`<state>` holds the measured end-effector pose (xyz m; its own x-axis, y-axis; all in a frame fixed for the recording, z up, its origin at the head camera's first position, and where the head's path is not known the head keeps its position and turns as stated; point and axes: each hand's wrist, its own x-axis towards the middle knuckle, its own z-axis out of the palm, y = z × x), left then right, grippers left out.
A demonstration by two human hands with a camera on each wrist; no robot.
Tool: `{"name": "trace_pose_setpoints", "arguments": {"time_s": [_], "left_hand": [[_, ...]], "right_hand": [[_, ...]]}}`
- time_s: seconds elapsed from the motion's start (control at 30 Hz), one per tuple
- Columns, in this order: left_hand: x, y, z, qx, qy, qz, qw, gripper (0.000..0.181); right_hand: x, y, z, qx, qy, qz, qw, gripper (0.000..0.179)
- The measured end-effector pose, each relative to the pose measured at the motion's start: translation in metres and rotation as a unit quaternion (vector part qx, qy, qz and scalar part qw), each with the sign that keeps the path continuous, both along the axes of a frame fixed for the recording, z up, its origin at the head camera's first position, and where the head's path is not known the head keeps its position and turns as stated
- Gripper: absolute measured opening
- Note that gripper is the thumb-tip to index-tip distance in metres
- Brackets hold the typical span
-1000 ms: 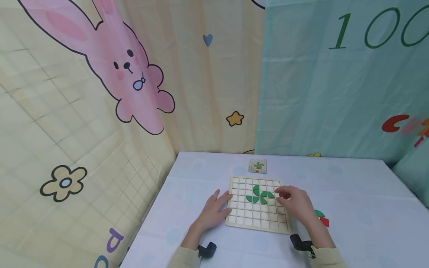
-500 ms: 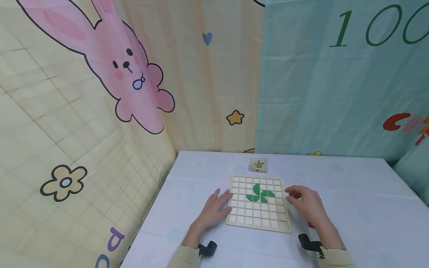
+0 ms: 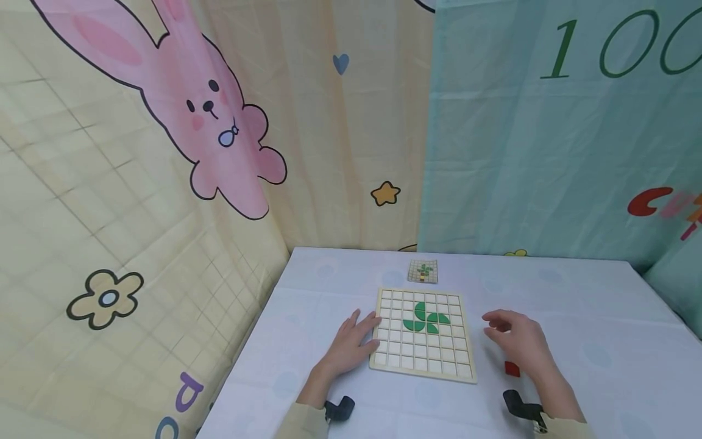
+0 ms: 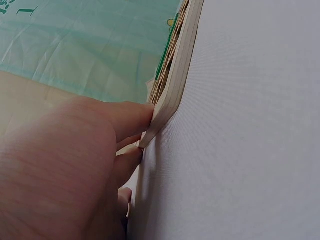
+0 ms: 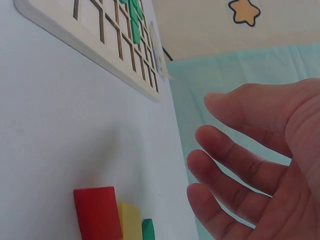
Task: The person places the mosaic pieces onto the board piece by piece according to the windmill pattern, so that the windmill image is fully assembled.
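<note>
A square wooden grid board (image 3: 419, 352) lies on the white table with several green leaf-shaped pieces (image 3: 437, 317) set in a pinwheel in its upper middle. My left hand (image 3: 351, 344) rests at the board's left edge, fingers extended. In the left wrist view its thumb and fingertips touch the board's side (image 4: 175, 85). To the right of the board my right hand (image 3: 521, 341) is raised above the table, fingers loosely bent and holding nothing. Below it lies a red block (image 5: 98, 212), beside a yellow block (image 5: 131, 220) and a green one (image 5: 148, 231); the head view shows only the red one.
Behind the board lies a small card (image 3: 422, 271) printed with a grid and a green pinwheel figure. A beige curtain (image 3: 351, 134) with a pink rabbit and a teal curtain (image 3: 537, 158) hang around the table's back and side.
My right hand has moved right and slightly back from the board's right edge, over the loose blocks. The left hand and the green pieces have stayed in place.
</note>
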<state>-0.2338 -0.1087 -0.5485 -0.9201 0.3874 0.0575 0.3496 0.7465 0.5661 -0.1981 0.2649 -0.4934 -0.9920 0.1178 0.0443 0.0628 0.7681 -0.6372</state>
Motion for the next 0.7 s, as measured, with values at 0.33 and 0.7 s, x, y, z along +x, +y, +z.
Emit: {"name": "trace_pose_setpoints", "arguments": {"time_s": [0.33, 0.7], "left_hand": [[0.002, 0.0, -0.001, 0.0, -0.002, 0.001, 1.0, 0.054], [0.001, -0.001, 0.001, -0.001, -0.006, -0.006, 1.0, 0.054]], "right_hand": [[0.008, 0.016, -0.004, 0.007, -0.011, -0.02, 0.9997, 0.036], [0.014, 0.041, -0.008, 0.006, -0.04, -0.031, 0.9987, 0.042]]}}
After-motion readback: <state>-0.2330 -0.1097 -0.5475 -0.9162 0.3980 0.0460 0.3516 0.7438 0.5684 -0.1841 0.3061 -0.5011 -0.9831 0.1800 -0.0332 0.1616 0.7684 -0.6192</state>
